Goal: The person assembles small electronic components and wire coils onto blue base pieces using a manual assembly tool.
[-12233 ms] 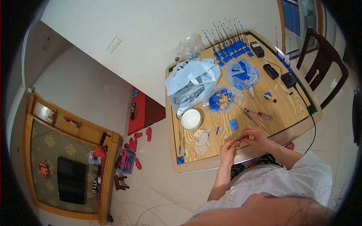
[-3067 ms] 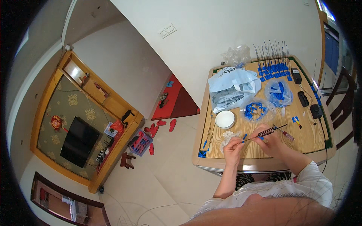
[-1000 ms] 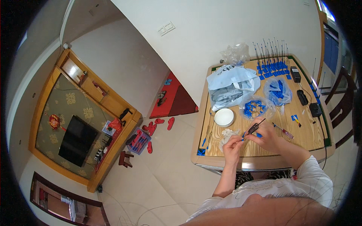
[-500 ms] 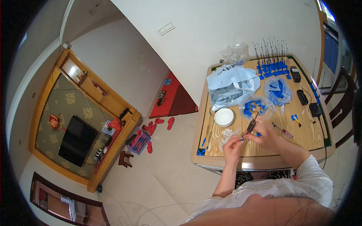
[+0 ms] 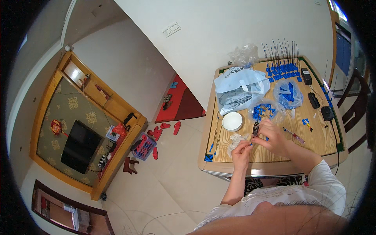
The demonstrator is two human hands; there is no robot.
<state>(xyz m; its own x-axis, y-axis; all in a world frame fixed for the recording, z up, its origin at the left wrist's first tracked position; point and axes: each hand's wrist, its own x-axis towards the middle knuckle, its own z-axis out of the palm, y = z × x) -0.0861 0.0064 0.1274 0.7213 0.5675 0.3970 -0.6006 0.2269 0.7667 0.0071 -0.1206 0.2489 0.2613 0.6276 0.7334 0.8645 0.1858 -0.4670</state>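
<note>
A dark coil spring (image 5: 255, 128) with a thin rod above it stands nearly upright over the near part of the table. My right hand (image 5: 273, 138) is closed around its lower end. My left hand (image 5: 240, 153) pinches a small blue piece at the bottom of the spring, fingertips touching those of the right. Just beyond the hands, a clear bag (image 5: 270, 112) holds blue and brass-coloured small parts. Beside my left hand are a crumpled white tissue (image 5: 235, 145) and a white bowl (image 5: 232, 122). To the right lies a screwdriver (image 5: 294, 135).
Several springs (image 5: 282, 62) stand in blue bases at the back, near a white plastic bag (image 5: 239, 88) and a bag of blue pieces (image 5: 288, 94). Black adapters (image 5: 327, 113) with cords line the right side. Two thin springs (image 5: 216, 137) lie at left.
The spring has swung from a rightward lean to nearly upright, its top moving left. My right hand has turned with it and shifted slightly left; my left hand stays almost in place.
</note>
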